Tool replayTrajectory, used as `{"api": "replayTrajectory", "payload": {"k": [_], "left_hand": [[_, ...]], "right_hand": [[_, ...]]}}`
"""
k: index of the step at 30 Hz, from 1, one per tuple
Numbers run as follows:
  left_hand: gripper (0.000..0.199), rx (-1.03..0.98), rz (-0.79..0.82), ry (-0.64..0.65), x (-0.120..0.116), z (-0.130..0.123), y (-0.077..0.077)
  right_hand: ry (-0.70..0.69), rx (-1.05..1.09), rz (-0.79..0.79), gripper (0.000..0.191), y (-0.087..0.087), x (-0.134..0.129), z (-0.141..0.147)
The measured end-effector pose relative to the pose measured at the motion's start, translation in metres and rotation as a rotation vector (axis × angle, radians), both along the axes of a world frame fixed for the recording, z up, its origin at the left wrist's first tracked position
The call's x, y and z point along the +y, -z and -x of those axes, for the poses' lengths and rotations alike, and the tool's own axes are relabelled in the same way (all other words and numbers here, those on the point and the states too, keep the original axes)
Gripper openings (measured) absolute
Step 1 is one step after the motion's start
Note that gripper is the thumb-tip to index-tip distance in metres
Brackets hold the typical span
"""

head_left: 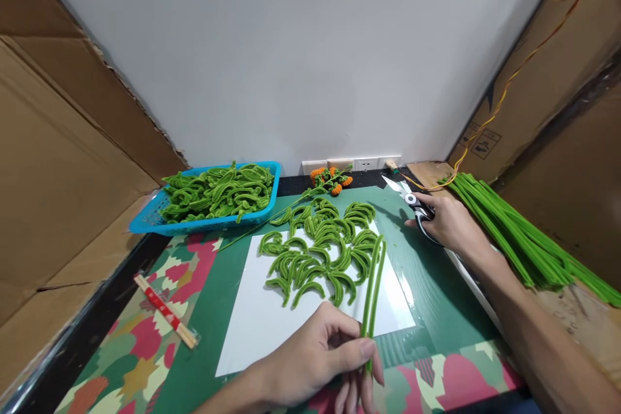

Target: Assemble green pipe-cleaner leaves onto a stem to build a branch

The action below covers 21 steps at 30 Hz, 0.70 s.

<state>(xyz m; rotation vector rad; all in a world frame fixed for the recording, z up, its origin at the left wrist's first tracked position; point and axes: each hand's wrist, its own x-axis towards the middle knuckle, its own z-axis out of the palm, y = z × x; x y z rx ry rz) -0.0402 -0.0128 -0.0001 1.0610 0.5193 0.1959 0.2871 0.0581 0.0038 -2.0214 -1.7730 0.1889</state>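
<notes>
My left hand (pixel 334 356) pinches two green pipe cleaners (pixel 372 284) near their lower ends, and they stand up in front of the white sheet. On the right, my right hand (pixel 444 220) is closed around the dark handles of a pair of scissors (pixel 410 197), whose blades point to the back left. Many short curved green pipe cleaner pieces (pixel 315 252) lie spread over the white sheet (pixel 242 336) between my hands. Beyond my right forearm rests a bundle of long green pipe cleaners (pixel 509 226).
A blue basket (pixel 145 217) full of curled green pieces stands at the back left. Orange flowers (pixel 334 178) on a green stem lie by the wall sockets (pixel 366 163). Wrapped chopsticks (pixel 167 310) sit at the left. A yellow wire (pixel 504 87) hangs beside the cardboard (pixel 543 84).
</notes>
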Motion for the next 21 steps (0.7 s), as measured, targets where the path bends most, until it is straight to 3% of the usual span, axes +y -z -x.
{"api": "replayTrajectory", "payload": {"k": [6, 14, 21], "left_hand": [[0.052, 0.100, -0.076, -0.035, 0.002, 0.004, 0.002], [0.054, 0.251, -0.156, -0.042, 0.005, 0.006, 0.006], [0.061, 0.341, -0.272, -0.021, 0.004, 0.003, -0.004]], "right_hand": [[-0.036, 0.005, 0.036, 0.050, -0.007, -0.003, 0.007], [-0.192, -0.002, 0.154, 0.049, 0.005, -0.002, -0.008], [-0.027, -0.095, 0.084, 0.039, -0.006, -0.002, 0.005]]}}
